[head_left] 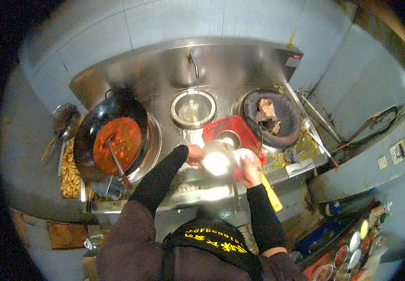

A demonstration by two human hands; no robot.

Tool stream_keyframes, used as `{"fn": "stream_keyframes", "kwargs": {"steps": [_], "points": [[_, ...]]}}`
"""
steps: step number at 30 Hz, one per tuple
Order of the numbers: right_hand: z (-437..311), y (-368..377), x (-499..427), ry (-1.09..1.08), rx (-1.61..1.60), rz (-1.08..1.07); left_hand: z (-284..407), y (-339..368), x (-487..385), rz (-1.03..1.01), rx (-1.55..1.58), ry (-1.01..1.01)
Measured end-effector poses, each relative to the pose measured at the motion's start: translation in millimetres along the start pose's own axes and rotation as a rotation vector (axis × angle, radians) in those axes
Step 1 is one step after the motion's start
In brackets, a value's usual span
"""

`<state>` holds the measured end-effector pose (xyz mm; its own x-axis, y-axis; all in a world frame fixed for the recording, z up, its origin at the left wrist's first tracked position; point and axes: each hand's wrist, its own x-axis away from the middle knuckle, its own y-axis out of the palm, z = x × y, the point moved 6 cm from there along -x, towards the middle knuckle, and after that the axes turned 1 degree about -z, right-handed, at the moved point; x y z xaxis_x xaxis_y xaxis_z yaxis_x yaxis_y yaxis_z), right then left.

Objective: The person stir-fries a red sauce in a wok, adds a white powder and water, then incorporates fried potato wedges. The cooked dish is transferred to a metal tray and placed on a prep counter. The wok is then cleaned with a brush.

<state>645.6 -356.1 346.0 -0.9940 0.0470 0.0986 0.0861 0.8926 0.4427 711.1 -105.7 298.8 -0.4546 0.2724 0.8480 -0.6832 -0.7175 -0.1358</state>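
Note:
My left hand (194, 155) grips the left rim of a shiny metal bowl (217, 159), which is washed out by glare. My right hand (251, 169) is at the bowl's right side, with something whitish at its fingers; glare hides exactly what it holds. Beneath and behind them, a red plastic basket (220, 126) contains a small metal bowl (231, 136). A yellow handle (272, 191) sticks out below my right hand, and I cannot tell whether the hand touches it. Behind the basket, a thin stream from the tap (195, 65) runs into a round water-filled basin (193, 109).
A tilted black wok (83, 147) with red stew and a ladle (114, 156) stands at left, beside a tray of pale brown pieces (69, 172). At right, a dark wok (290, 123) holds brownish pieces. Ladles lie along both sides; bowls of ingredients (341, 256) stand lower right.

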Motion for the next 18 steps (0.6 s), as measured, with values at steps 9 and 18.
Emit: {"fn": "stream_keyframes", "kwargs": {"steps": [9,18], "points": [[45,-79,15,0.200,-0.255,0.154,85,-177,-116,0.532,0.967,0.376],[69,-150,59,0.475,-0.118,0.320,67,-111,-129,0.619,1.260,0.540]]}}
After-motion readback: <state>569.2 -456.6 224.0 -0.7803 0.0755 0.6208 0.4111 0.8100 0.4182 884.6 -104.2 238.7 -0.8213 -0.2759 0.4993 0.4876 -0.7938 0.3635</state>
